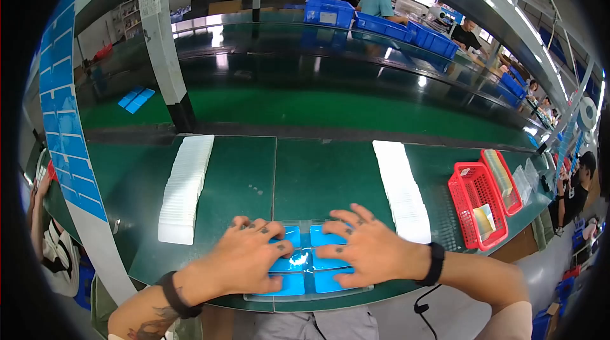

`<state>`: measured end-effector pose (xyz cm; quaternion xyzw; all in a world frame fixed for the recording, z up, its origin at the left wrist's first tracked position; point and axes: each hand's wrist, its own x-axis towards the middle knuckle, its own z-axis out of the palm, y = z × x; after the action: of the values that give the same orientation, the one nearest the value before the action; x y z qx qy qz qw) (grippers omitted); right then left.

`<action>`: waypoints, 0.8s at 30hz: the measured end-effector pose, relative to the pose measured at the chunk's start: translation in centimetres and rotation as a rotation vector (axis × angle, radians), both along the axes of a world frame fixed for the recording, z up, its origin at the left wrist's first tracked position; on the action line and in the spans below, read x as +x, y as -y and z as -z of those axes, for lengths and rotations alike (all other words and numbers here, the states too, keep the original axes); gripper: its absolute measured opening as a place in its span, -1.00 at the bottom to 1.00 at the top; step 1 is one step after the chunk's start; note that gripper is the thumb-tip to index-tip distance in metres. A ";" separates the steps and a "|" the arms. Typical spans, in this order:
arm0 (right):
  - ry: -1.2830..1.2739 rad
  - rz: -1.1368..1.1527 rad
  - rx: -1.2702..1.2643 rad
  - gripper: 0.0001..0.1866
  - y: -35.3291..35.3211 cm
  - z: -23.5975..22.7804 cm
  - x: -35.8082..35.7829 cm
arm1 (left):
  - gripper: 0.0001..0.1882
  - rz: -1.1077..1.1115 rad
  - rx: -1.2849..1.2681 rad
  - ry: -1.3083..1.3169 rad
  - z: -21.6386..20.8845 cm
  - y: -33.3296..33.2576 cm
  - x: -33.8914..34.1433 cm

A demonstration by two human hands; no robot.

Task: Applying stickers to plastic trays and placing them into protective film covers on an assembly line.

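Observation:
Near the front edge of the green table, in front of me, lies a clear plastic tray (309, 281) holding several glossy blue rectangular pieces (328, 281) in two columns. My left hand (244, 254) rests over the left column with its fingers spread, fingertips on or just above the blue pieces. Over the right column is my right hand (378, 250), fingers likewise apart and reaching to the blue pieces. Neither hand grips anything that I can see. My hands cover the outer parts of the pieces and the tray's sides.
An overlapping row of white cards (184, 194) lies on the left, another white row (403, 197) on the right. Red baskets (476, 203) stand at far right. A metal post (162, 54) rises beyond the table, before a conveyor (305, 108). Blue bins (328, 11) and people are farther off.

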<state>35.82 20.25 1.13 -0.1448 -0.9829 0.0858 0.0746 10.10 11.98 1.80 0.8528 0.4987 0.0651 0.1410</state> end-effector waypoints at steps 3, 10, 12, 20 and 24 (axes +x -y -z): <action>0.065 0.044 0.016 -0.58 -1.2 -0.6 3.2 | -0.64 -0.024 0.077 -0.040 0.4 1.5 -2.6; 0.057 0.048 0.041 -0.62 -0.5 -0.2 0.8 | -0.63 -0.067 0.074 -0.001 0.2 0.3 0.0; 0.029 0.030 0.014 -0.64 -0.5 0.7 -1.5 | -0.62 -0.034 0.078 0.140 1.1 -1.4 2.1; -0.170 0.180 -0.104 -0.63 0.5 -1.5 1.7 | -0.45 -0.081 0.218 0.066 0.7 3.5 -0.2; -0.096 0.657 -0.709 -0.59 0.1 -1.5 4.8 | -0.20 -0.410 0.118 0.139 1.2 8.3 -1.5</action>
<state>40.61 20.20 2.59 -0.4599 -0.7908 0.3940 0.0889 8.58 3.68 0.60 0.7339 0.6459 0.1798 0.1089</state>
